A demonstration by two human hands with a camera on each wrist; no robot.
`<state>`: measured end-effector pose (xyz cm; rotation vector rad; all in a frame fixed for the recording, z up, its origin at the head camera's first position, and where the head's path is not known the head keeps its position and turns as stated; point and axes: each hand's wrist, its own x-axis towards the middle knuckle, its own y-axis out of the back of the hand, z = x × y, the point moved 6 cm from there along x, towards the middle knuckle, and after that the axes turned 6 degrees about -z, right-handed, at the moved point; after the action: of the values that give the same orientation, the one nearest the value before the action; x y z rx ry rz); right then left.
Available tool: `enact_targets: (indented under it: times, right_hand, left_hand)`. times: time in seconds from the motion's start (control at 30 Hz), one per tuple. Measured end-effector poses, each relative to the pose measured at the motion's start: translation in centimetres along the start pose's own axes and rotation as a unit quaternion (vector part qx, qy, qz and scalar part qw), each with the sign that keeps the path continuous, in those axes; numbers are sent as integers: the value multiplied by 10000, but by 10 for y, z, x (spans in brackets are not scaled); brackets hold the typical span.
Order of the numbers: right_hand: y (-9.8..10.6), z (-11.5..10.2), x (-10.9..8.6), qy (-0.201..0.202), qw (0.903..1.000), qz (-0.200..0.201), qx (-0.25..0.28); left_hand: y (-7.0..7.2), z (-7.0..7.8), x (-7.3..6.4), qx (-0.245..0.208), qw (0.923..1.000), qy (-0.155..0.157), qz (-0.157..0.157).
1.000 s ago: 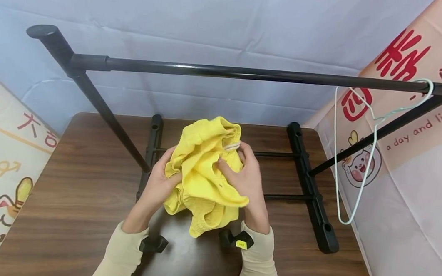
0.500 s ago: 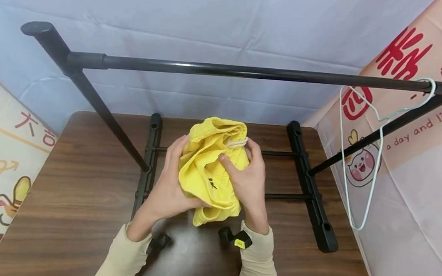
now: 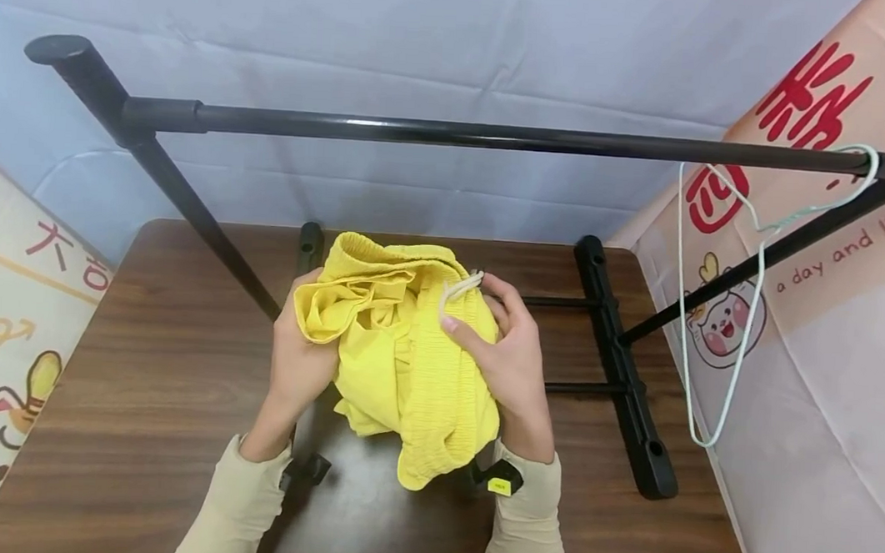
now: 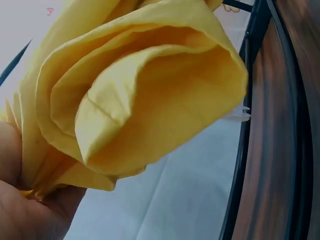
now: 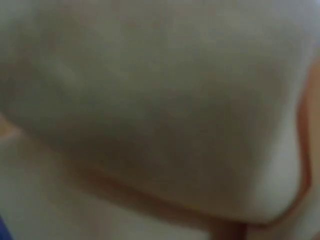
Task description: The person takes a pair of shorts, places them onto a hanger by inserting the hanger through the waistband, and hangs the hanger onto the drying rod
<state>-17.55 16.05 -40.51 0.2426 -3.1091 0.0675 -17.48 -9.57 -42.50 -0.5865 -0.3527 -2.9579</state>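
Observation:
Bunched yellow shorts (image 3: 379,348) with a gathered elastic waistband and a white drawstring (image 3: 460,287) are held up over the table, in the middle of the head view. My left hand (image 3: 299,348) grips their left side, fingers hidden behind the cloth. On the right, my right hand (image 3: 509,355) pinches the waistband beside the drawstring, thumb on top. The left wrist view shows a wide, folded opening of the shorts (image 4: 175,100) sticking out past the left hand (image 4: 30,200). Blurred cloth close to the lens fills the right wrist view.
A black clothes rack stands on the brown wooden table (image 3: 142,428), its top bar (image 3: 450,133) crossing beyond my hands. From the bar's right end hangs a pale green hanger (image 3: 755,326). White sheeting (image 3: 424,50) closes off the back, with printed cloths at both sides.
The shorts have been turned and spread, so more waistband faces up and a fold points left. My left hand has shifted left; the right still holds near the drawstring.

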Motion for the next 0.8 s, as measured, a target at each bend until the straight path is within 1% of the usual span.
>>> enact_targets:
  times: [0.1,0.23,0.3,0.37,0.4,0.43,0.47,0.5,0.57,0.6,0.63,0.67,0.7,0.77,0.8]
  right_hand:
    - [8,0,0,56,9997,152,206]
    - [21,-1,-3,230,9980,490,328]
    - [27,-3,-3,350,9968,639,340]
    - [32,-5,-4,443,9954,758,376]
    - [34,-7,-5,485,9947,804,408]
    - [37,-8,-5,503,9942,831,455]
    - [39,-9,-6,516,9938,858,479]
    - [40,-10,-7,531,9934,881,498]
    - [43,-13,-7,583,9931,879,519]
    - [45,-14,-8,628,9931,858,502]
    - [45,-16,-8,682,9932,820,469]
    - [45,-18,-8,748,9934,760,428]
    - [45,-19,-9,832,9935,673,393]
    - [43,-22,-9,998,9935,446,307]
    - [41,-23,-9,1065,9935,305,259]
  left_hand:
    - [1,0,0,-239,9995,155,-134]
    - [5,-2,-2,-558,9966,533,-276]
    - [9,-5,-6,-612,9951,715,-312]
    - [13,-7,-9,-677,9937,795,-413]
    - [14,-8,-10,-772,9925,795,-517]
    - [15,-7,-11,-841,9912,751,-701]
    - [15,-7,-12,-1002,9880,691,-946]
    - [15,-6,-12,-1221,9833,615,-1203]
    - [17,-3,-12,-1725,9700,427,-1661]
    - [19,-1,-11,-1933,9635,313,-1825]
    - [21,1,-10,-2109,9577,211,-1948]
    - [24,3,-8,-2209,9541,106,-2019]
    - [27,4,-6,-2222,9536,-1,-2031]
    - [31,6,0,-2055,9569,-174,-2045]
    - [31,7,3,-1957,9575,-242,-2104]
